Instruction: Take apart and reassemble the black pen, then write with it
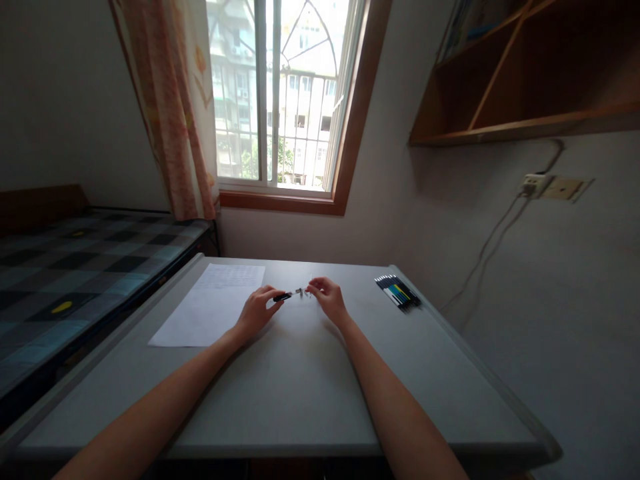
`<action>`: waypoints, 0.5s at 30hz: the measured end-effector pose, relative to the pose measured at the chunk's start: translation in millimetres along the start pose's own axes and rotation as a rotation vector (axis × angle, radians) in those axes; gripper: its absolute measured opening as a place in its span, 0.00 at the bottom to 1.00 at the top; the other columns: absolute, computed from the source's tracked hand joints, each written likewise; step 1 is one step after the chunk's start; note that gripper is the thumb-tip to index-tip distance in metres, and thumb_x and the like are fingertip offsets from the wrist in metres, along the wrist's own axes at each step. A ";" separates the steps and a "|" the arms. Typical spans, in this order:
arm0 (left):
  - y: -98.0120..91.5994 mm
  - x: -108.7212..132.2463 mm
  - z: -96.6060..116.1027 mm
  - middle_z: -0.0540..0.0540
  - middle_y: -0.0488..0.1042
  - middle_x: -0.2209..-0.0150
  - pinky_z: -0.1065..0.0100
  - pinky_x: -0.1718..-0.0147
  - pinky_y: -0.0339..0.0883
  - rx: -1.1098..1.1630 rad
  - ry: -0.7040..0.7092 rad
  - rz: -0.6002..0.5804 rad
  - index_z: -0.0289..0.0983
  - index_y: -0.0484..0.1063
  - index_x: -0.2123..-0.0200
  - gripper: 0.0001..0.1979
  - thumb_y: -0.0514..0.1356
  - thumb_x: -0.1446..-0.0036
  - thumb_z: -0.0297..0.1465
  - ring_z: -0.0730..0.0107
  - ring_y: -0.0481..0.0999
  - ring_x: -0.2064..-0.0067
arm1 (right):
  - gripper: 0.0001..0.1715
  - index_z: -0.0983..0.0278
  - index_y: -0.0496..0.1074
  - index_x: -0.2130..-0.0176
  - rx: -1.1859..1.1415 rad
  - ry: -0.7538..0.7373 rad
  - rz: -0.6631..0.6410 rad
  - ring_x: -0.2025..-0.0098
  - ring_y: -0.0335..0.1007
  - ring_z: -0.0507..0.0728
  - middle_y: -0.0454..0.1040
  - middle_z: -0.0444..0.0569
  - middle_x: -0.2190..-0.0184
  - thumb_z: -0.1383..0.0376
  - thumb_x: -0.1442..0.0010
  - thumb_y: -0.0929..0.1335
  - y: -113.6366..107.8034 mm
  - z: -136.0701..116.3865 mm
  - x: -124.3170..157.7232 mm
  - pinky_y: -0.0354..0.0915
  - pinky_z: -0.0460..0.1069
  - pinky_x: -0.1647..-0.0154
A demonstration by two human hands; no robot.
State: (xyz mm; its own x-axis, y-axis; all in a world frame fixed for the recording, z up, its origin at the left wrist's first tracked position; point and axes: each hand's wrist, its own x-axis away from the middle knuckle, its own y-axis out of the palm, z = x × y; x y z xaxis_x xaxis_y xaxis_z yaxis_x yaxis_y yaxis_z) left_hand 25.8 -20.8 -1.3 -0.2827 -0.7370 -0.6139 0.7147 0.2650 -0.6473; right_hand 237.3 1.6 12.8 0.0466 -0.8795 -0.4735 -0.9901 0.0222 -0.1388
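Above the middle of the table, my left hand (257, 308) pinches a black pen (283, 297) between thumb and fingers, its end pointing right. A small clear and metallic piece (299, 291) shows at that end, in the gap between my hands. My right hand (327, 298) is closed in a pinch just to the right of it. Some thin, pale bits show at its fingertips, too small and blurred to name. I cannot tell whether they join the pen.
A printed sheet of paper (200, 310) lies on the grey table (290, 393), left of my hands. A flat row of pens (399, 293) with blue and yellow on it lies near the right edge. The wall and window stand behind; a bed (100, 267) is at left.
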 end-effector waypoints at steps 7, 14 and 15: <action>-1.2 0.1 3.0 0.48 0.71 0.69 0.69 0.64 0.64 -0.022 -0.009 -0.014 0.41 0.74 0.61 0.10 0.56 0.45 0.34 0.70 0.70 0.66 | 0.15 0.64 0.70 0.70 -0.035 0.025 0.007 0.69 0.72 0.56 0.74 0.48 0.72 0.56 0.54 0.71 -1.0 0.2 0.1 0.63 0.49 0.69; -2.9 0.7 2.4 0.48 0.72 0.68 0.70 0.64 0.64 -0.040 -0.009 -0.026 0.42 0.74 0.61 0.09 0.57 0.45 0.34 0.71 0.71 0.65 | 0.16 0.64 0.71 0.66 -0.094 0.021 -0.007 0.69 0.72 0.56 0.75 0.49 0.73 0.56 0.51 0.69 -0.9 -2.8 -0.3 0.66 0.50 0.67; -3.3 0.7 2.6 0.48 0.72 0.68 0.70 0.64 0.64 -0.048 -0.019 -0.022 0.41 0.74 0.61 0.10 0.57 0.45 0.34 0.71 0.71 0.65 | 0.16 0.65 0.70 0.64 -0.094 0.019 0.008 0.70 0.72 0.55 0.75 0.49 0.73 0.56 0.50 0.68 -1.9 -3.0 -0.7 0.66 0.50 0.67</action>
State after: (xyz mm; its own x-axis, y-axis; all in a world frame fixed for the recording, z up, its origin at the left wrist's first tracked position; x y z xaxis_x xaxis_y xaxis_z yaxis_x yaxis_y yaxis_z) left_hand 24.9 -23.7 1.6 -0.2858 -0.7545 -0.5908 0.6767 0.2775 -0.6819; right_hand 238.7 0.7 16.0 0.0369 -0.8883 -0.4579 -0.9985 -0.0144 -0.0526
